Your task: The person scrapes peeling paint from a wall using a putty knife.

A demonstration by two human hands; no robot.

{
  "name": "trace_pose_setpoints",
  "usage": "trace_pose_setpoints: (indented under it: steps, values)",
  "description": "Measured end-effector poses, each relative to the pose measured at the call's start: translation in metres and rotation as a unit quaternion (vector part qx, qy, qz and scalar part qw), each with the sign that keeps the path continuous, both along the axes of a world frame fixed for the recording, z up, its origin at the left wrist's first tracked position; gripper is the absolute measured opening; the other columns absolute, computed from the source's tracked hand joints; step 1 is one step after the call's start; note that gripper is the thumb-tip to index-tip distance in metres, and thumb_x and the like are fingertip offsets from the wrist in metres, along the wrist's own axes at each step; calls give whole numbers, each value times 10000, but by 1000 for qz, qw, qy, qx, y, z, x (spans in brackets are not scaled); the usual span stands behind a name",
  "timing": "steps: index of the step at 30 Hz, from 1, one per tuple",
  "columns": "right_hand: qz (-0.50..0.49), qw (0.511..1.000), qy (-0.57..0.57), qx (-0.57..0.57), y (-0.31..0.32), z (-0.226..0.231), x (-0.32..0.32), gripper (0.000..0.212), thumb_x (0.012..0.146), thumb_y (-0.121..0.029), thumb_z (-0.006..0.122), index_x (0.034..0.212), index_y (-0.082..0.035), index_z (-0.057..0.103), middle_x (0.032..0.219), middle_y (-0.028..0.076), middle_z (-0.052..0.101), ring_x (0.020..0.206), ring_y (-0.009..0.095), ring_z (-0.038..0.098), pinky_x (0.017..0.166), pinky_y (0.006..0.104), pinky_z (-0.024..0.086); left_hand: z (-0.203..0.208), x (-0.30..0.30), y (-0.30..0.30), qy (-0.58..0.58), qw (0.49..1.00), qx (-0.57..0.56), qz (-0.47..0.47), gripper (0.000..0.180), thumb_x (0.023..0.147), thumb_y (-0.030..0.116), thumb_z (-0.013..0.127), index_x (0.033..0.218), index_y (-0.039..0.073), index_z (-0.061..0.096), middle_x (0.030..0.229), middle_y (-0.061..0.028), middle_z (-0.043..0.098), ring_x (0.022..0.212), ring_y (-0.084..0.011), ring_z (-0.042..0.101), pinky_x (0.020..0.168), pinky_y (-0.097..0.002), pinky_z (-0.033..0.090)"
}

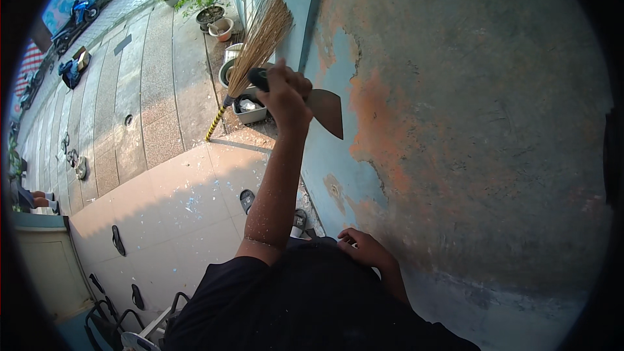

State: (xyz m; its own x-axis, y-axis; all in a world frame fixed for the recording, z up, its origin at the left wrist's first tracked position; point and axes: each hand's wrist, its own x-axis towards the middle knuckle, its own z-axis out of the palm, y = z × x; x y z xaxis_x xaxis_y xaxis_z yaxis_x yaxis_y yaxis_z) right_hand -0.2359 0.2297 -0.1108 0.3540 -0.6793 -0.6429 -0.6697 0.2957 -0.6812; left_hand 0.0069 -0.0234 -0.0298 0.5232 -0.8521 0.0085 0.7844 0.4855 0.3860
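My left hand (pixel 289 99) is raised in front of the wall, its fingers wrapped round the dark handle of a putty knife (pixel 328 112). The wide blade points right, near or against a strip of light blue paint (pixel 341 71) with a ragged edge; whether it touches cannot be told. Beside that strip the wall (pixel 481 78) is bare grey, with an orange-red patch (pixel 378 127). Low by my body, my right hand (pixel 364 248) holds nothing visible, its fingers loosely bent and slightly apart. White specks dot my left forearm.
A stick broom (pixel 265 29) with a yellow-black handle leans beyond my left hand, next to a grey tub (pixel 250 107) and potted plants (pixel 209 14). Paint chips (pixel 190 203) litter the tiled floor. Loose sandals (pixel 117 240) lie leftward; chair frames (pixel 133 322) stand lower left.
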Motion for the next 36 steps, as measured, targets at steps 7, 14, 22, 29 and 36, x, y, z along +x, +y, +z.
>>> trace_pose_setpoints:
  steps: [7, 14, 22, 29, 36]
  values:
    - [22, 1000, -3, 9, -2, -1, 2, 417, 953, -350, 623, 1192, -9, 614, 1049, 149, 692, 987, 243, 665, 901, 357, 505, -12, -49, 5, -126, 990, 62, -23, 258, 928, 86, 621, 736, 108, 449, 536, 7, 434, 410, -92, 397, 400, -273, 301]
    - [13, 1000, -5, -17, 2, -7, -2, 396, 951, -339, 627, 1183, -18, 619, 1028, 140, 691, 981, 235, 663, 893, 358, 505, 5, -16, 6, -7, 1000, 14, 2, 286, 953, 102, 584, 719, 129, 421, 507, 40, 360, 394, -71, 339, 395, -262, 254]
    - [-7, 1000, -14, -14, -2, -4, -6, 396, 950, -344, 623, 1175, -19, 626, 1035, 143, 692, 986, 241, 663, 892, 360, 505, 6, -1, 15, 19, 1000, -6, 9, 298, 971, 110, 555, 718, 139, 401, 515, 52, 341, 397, -68, 303, 388, -275, 236]
    - [24, 1000, -12, 0, -9, 6, 6, 398, 963, -341, 631, 1198, -21, 612, 1048, 148, 682, 1004, 233, 655, 930, 380, 506, -28, -47, 7, -241, 968, 54, -33, 271, 930, 182, 671, 745, 78, 502, 571, 34, 465, 497, -68, 430, 472, -260, 341]
    - [-125, 958, -216, -141, -33, 49, 32, 716, 924, -370, 702, 1456, -48, 348, 1440, 143, 431, 1306, 270, 469, 1060, 433, 420, -39, -18, 102, -510, 849, -1, -134, 390, 905, 12, 639, 1171, 33, 354, 885, -59, 555, 730, -108, 544, 638, -258, 451]
